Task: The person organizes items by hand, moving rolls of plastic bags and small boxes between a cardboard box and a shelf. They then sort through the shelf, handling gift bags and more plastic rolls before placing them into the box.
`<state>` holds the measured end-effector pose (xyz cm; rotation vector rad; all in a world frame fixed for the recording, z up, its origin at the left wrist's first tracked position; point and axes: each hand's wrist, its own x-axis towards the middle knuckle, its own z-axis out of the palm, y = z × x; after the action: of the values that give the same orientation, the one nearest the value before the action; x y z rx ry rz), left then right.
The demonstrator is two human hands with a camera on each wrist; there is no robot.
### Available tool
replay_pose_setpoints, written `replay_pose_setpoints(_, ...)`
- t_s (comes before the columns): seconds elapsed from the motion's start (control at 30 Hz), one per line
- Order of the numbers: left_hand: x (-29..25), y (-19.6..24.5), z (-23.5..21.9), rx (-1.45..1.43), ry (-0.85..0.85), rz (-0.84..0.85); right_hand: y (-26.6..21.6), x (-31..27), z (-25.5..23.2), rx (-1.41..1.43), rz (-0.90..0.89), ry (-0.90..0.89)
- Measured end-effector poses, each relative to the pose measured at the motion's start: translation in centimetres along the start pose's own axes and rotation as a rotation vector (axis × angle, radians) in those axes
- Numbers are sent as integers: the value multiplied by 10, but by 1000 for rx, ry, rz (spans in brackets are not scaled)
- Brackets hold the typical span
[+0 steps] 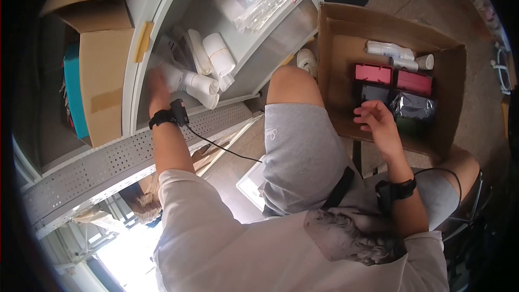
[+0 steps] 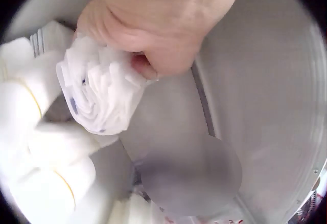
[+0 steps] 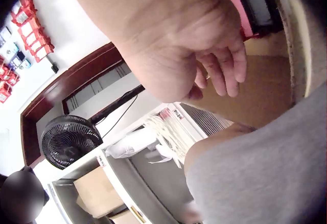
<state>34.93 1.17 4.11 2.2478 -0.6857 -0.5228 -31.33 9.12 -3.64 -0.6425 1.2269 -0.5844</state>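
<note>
The pale metal shelf unit (image 1: 281, 26) holds white rolls, some yellow-banded (image 1: 219, 57). Grey fabric shorts (image 1: 303, 157) carry script too small to read. The open brown cardboard box (image 1: 346, 57) contains rectangular pink and black packs (image 1: 373, 74). Inside the shelf unit, the left hand (image 2: 145, 29) grips a white, blue-marked roll of thin layered sheeting (image 2: 102, 93), fingers curled round it. Near the packs, the right hand (image 1: 380, 124) hangs empty, fingers loosely bent. A small shelf-edge label (image 3: 177, 114) is unreadable.
</note>
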Motion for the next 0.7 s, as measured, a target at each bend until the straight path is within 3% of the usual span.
replay_pose_setpoints(0.03,17,-25,-8,6,5,-7,1,1,0,-1,8,-7)
replay_pose_setpoints(0.1,65,-93,-32,180,234,259,6,3,1,-3,6,-18)
replay_pose_setpoints(0.2,-33,14,10,1055,188,166,8,5,4,-17,15,-25)
replay_pose_setpoints(0.23,-37,17,20,1057,186,166,8,5,5,-16,18,-24)
replay_pose_setpoints(0.3,-32,21,35,818,234,-197,7,5,6,-20,12,-18)
replay_pose_setpoints(0.33,-21,15,39,818,233,-196,6,5,6,-20,12,-17)
replay_pose_setpoints(0.4,-12,7,46,1057,45,-152,5,5,4,-7,-9,-16)
replay_pose_setpoints(0.43,-14,5,49,1058,45,-152,5,5,4,-6,-9,-16)
replay_pose_setpoints(0.5,-22,2,58,1015,222,23,4,5,3,3,-7,-9)
replay_pose_setpoints(0.6,-33,6,59,899,165,176,2,3,3,-4,0,-7)
replay_pose_setpoints(0.7,-36,0,57,716,133,222,4,2,3,-11,-6,-20)
